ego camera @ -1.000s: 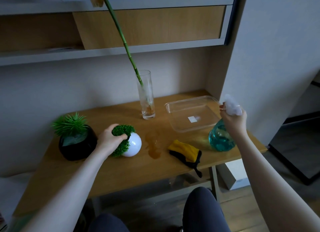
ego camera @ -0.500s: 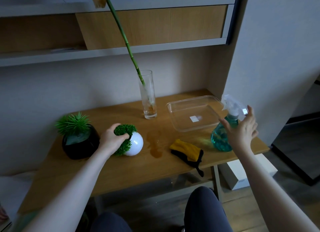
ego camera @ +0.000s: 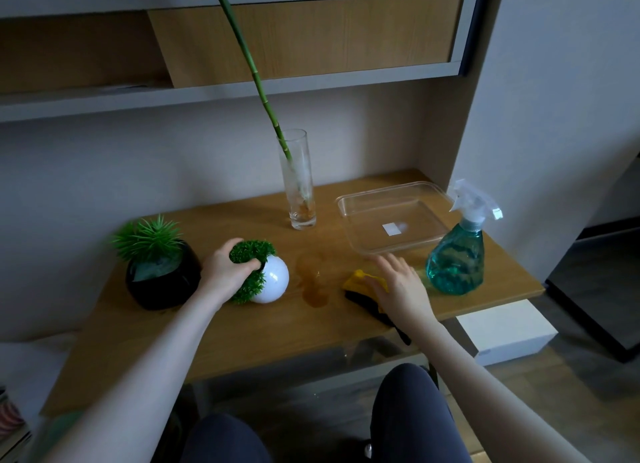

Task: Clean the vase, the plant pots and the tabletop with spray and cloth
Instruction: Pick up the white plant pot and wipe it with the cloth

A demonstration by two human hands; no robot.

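Just then my right fingers [ego camera: 388, 268] lay spread on the yellow cloth [ego camera: 360, 279], not yet gripping; my left fingers [ego camera: 242, 266] curled round the white pot's [ego camera: 273, 284] foliage. Left of the cloth sat a brown spill [ego camera: 313, 282]; right of it, the spray bottle [ego camera: 457, 254]. Tugging foliage could topple the pot.

Stem [ego camera: 258, 78] top cut by upper frame edge above vase [ego camera: 298, 182]. Cloth [ego camera: 360, 282] right of vase base half hidden under right hand [ego camera: 398, 289]. White pot [ego camera: 273, 284] rim covered by left hand [ego camera: 225, 272], tilt unclear.
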